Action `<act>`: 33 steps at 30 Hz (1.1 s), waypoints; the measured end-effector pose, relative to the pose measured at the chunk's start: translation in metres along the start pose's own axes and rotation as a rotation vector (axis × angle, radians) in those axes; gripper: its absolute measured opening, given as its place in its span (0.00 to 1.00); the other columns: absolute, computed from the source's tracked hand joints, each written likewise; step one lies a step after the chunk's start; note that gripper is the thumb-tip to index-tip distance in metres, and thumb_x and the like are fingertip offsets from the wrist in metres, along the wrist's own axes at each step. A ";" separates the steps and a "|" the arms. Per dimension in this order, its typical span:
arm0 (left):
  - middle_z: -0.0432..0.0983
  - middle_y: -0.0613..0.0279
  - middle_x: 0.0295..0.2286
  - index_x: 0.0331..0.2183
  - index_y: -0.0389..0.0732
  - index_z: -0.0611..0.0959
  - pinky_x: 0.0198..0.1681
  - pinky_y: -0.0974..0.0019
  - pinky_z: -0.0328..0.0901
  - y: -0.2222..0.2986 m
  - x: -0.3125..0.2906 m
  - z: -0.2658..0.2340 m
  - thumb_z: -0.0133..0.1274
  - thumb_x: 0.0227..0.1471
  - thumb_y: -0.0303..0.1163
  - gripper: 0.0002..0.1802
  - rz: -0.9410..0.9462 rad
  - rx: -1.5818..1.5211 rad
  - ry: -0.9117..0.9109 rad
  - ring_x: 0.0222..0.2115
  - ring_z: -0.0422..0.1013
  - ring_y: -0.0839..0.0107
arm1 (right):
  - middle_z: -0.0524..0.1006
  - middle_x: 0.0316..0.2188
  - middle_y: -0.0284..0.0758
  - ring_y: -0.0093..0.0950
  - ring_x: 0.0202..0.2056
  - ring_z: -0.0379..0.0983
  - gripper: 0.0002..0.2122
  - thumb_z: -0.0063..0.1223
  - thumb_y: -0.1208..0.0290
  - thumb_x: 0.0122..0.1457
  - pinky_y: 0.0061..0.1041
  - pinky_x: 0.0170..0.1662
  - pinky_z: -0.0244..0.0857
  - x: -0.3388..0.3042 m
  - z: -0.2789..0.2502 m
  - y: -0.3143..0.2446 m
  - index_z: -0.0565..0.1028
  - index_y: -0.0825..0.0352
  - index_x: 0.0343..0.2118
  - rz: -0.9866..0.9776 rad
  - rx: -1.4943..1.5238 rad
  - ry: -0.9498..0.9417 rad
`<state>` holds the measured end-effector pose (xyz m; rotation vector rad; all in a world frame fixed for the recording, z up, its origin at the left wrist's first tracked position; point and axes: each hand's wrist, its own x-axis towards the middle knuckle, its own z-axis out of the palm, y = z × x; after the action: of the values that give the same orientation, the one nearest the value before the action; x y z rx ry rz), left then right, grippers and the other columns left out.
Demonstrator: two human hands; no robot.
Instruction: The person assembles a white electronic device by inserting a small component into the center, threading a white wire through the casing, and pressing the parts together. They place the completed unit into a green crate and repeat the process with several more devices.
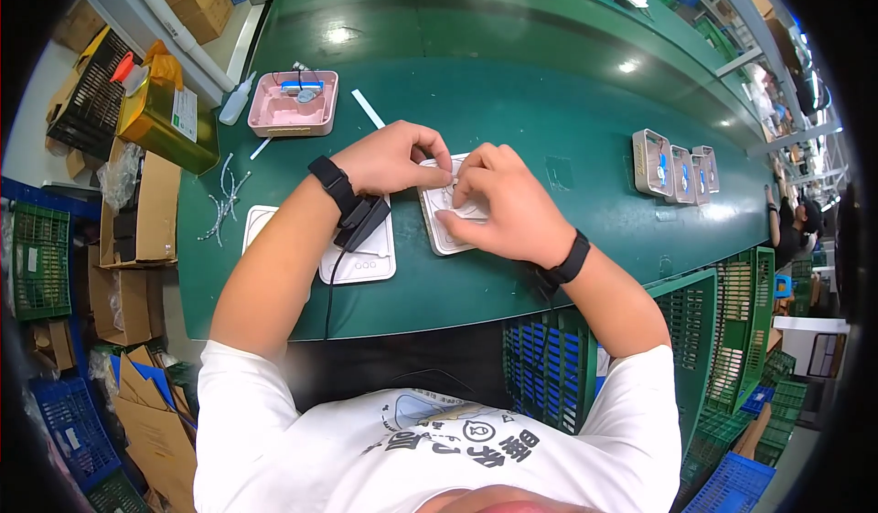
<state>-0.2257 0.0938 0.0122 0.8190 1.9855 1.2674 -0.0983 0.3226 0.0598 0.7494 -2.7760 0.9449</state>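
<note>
A white plastic housing (445, 237) with rounded corners lies on the green worktable in front of me, partly covered by both hands. My left hand (400, 158) reaches over its upper left edge, fingers curled inward and tips pressed together. From the other side my right hand (514, 204) bends over the housing, its thumb and fingers curled toward the same spot. Whatever small part sits between the fingertips is too hidden to name. Beneath my left forearm lie flat white panels (373, 268), partly covered by the arm.
At the left stand a pink box (325, 122) with wired parts inside, a small squeeze bottle (235, 103) and a yellow metal can (165, 127). Loose white wires (224, 204) lie nearby. Several open housings (652, 164) line the right. Green crates (681, 330) stand below the table's front edge.
</note>
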 end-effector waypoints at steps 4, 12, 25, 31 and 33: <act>0.79 0.72 0.31 0.40 0.41 0.90 0.36 0.68 0.66 0.001 -0.002 0.002 0.72 0.57 0.42 0.15 0.053 -0.022 -0.006 0.31 0.68 0.79 | 0.81 0.44 0.37 0.39 0.46 0.74 0.06 0.72 0.69 0.57 0.38 0.52 0.70 0.001 0.010 0.005 0.85 0.63 0.33 0.069 0.038 0.010; 0.81 0.69 0.31 0.38 0.41 0.89 0.40 0.66 0.67 0.008 -0.005 0.008 0.73 0.58 0.45 0.17 0.074 -0.009 0.010 0.33 0.70 0.74 | 0.82 0.45 0.35 0.37 0.48 0.75 0.04 0.73 0.71 0.57 0.36 0.53 0.71 0.006 -0.024 0.028 0.85 0.63 0.31 0.024 0.077 -0.135; 0.87 0.59 0.34 0.37 0.39 0.89 0.48 0.62 0.74 0.019 -0.006 0.008 0.67 0.56 0.38 0.13 0.088 0.072 0.060 0.38 0.82 0.66 | 0.86 0.47 0.34 0.35 0.46 0.79 0.04 0.72 0.73 0.56 0.36 0.53 0.75 0.009 -0.025 0.034 0.88 0.64 0.33 -0.085 0.090 -0.111; 0.87 0.62 0.33 0.35 0.36 0.89 0.47 0.64 0.75 0.024 -0.005 0.014 0.67 0.55 0.30 0.07 0.014 0.099 0.161 0.37 0.82 0.71 | 0.90 0.40 0.32 0.34 0.40 0.81 0.03 0.72 0.74 0.55 0.35 0.48 0.77 0.006 -0.028 0.026 0.89 0.64 0.33 -0.077 -0.053 -0.108; 0.87 0.62 0.34 0.35 0.36 0.89 0.48 0.64 0.75 0.023 -0.005 0.015 0.67 0.54 0.29 0.08 0.030 0.107 0.155 0.37 0.82 0.71 | 0.90 0.39 0.32 0.34 0.39 0.81 0.04 0.71 0.75 0.54 0.34 0.47 0.77 0.006 -0.027 0.024 0.89 0.64 0.33 -0.100 -0.105 -0.086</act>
<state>-0.2073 0.1053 0.0296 0.8259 2.1875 1.2858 -0.1162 0.3528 0.0703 0.9229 -2.8045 0.7594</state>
